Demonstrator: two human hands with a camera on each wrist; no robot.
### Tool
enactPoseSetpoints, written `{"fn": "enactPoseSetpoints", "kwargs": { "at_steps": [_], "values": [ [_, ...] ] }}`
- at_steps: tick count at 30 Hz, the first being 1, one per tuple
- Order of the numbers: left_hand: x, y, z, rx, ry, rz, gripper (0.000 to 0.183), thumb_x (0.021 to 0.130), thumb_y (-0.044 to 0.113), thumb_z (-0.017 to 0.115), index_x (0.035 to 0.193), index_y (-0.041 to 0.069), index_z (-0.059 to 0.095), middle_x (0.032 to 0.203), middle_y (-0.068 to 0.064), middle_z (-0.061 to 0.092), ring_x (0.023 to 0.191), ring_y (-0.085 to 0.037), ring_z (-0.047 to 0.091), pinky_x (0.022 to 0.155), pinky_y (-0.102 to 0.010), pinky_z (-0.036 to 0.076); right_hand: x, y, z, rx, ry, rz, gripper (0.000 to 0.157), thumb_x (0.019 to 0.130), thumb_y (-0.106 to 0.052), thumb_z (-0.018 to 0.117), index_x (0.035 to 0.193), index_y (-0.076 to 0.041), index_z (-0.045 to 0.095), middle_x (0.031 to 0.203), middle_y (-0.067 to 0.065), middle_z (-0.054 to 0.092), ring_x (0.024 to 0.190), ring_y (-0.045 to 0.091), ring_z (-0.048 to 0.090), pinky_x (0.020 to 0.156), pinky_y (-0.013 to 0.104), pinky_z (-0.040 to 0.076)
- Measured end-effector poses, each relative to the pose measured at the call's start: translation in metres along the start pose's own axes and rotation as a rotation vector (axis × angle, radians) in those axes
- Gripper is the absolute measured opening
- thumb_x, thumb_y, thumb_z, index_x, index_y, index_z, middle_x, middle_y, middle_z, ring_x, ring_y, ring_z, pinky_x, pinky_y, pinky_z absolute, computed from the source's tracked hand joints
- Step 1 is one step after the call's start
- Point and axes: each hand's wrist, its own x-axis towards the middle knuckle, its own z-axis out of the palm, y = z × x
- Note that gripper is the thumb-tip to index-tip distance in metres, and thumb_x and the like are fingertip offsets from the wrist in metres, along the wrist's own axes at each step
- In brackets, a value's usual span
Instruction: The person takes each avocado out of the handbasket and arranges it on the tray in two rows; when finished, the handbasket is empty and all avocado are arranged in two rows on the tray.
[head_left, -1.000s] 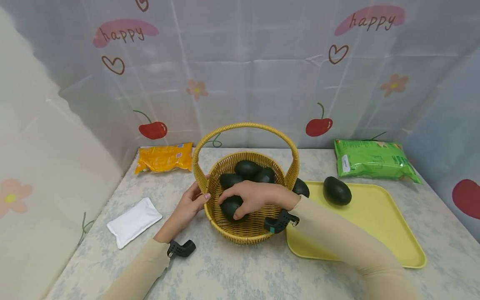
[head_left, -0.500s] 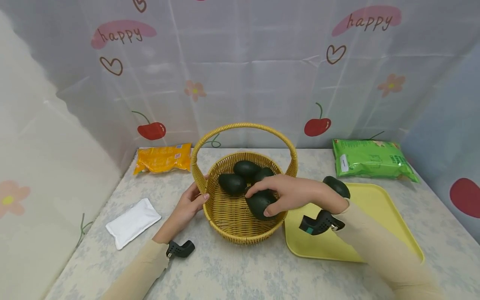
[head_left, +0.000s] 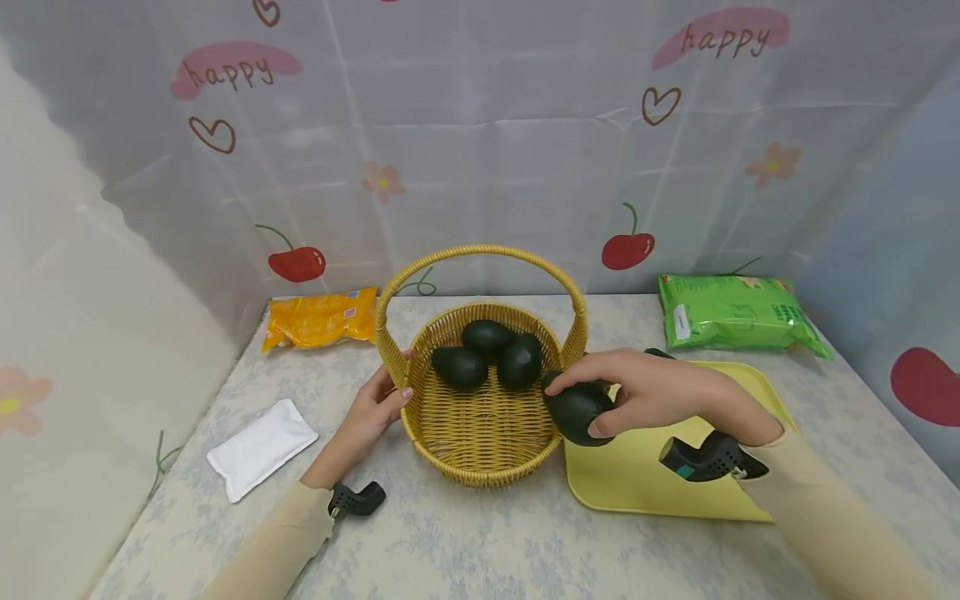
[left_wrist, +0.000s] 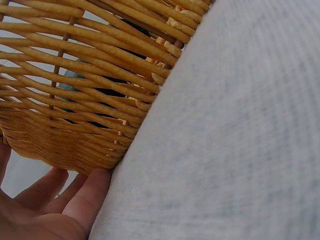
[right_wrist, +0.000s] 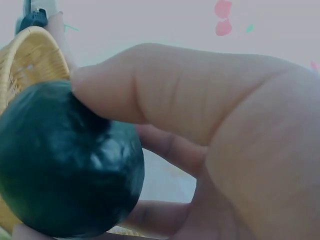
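Note:
My right hand [head_left: 645, 387] grips a dark green avocado [head_left: 576, 411] between thumb and fingers, over the gap where the basket's right rim meets the tray. In the right wrist view the avocado [right_wrist: 70, 160] is large, with the thumb across its top. The yellow wicker basket [head_left: 480, 477], with a tall arched handle, holds 3 avocados [head_left: 460, 368] grouped at its back. My left hand [head_left: 375, 406] holds the basket's left side, thumb at the rim near the handle's base. In the left wrist view its fingers [left_wrist: 90, 197] press the outer wicker low down.
A yellow tray [head_left: 675, 492] lies right of the basket; an avocado [head_left: 660, 353] on it is mostly hidden behind my right hand. A green packet [head_left: 738, 312] stands at the back right, an orange packet [head_left: 321, 319] at the back left. A white pouch [head_left: 262, 448] lies at the left.
My right hand has lifted the avocado from inside the basket and carried it right, past the rim to the tray's edge. The left hand keeps its place on the basket.

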Motion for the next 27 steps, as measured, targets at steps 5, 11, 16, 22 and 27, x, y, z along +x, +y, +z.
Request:
{"fn": "enactPoseSetpoints", "kwargs": {
  "at_steps": [5,11,16,22,27],
  "values": [
    [0.0,-0.001,0.001,0.005,0.002,-0.004,0.066,0.103,0.012,0.055,0.163,0.017,0.027,0.16,-0.025,0.036,0.127,-0.019,0.054,0.088,-0.026,0.058,-0.03,0.011,-0.007,0.091,0.033,0.006,0.049,0.095,-0.007,0.067,0.142,-0.013,0.057,0.141,0.02,0.055,0.101,0.009,0.066,0.076,0.031,0.061],
    [0.0,0.0,0.001,0.012,0.011,0.002,0.066,0.103,0.011,0.055,0.163,0.016,0.027,0.159,-0.026,0.037,0.123,-0.015,0.055,0.088,-0.026,0.058,-0.064,0.038,-0.015,0.057,0.166,0.017,0.049,0.096,-0.008,0.069,0.143,-0.013,0.055,0.142,0.013,0.056,0.092,0.007,0.069,0.073,0.029,0.06],
    [-0.001,0.002,-0.001,0.001,0.011,0.001,0.066,0.103,0.011,0.054,0.163,0.016,0.027,0.16,-0.026,0.036,0.123,-0.014,0.055,0.088,-0.026,0.058,-0.09,0.066,-0.023,-0.075,0.294,0.139,0.052,0.093,-0.013,0.072,0.142,-0.019,0.057,0.129,-0.032,0.052,0.088,0.004,0.065,0.069,0.025,0.052],
    [-0.001,0.001,-0.002,0.006,0.01,0.003,0.065,0.103,0.011,0.054,0.163,0.016,0.027,0.159,-0.026,0.037,0.123,-0.013,0.056,0.088,-0.026,0.058,-0.116,0.1,-0.031,-0.079,0.399,0.205,0.051,0.092,-0.006,0.071,0.141,-0.013,0.058,0.129,-0.037,0.05,0.101,-0.006,0.06,0.072,0.025,0.054],
    [-0.001,-0.002,-0.002,0.011,0.0,0.012,0.066,0.103,0.011,0.054,0.163,0.014,0.026,0.157,-0.03,0.038,0.121,-0.012,0.058,0.088,-0.025,0.058,-0.13,0.12,-0.037,-0.005,0.414,0.28,0.05,0.095,-0.004,0.067,0.143,-0.012,0.053,0.123,-0.038,0.05,0.098,-0.007,0.061,0.071,0.025,0.057]
  ]
}}
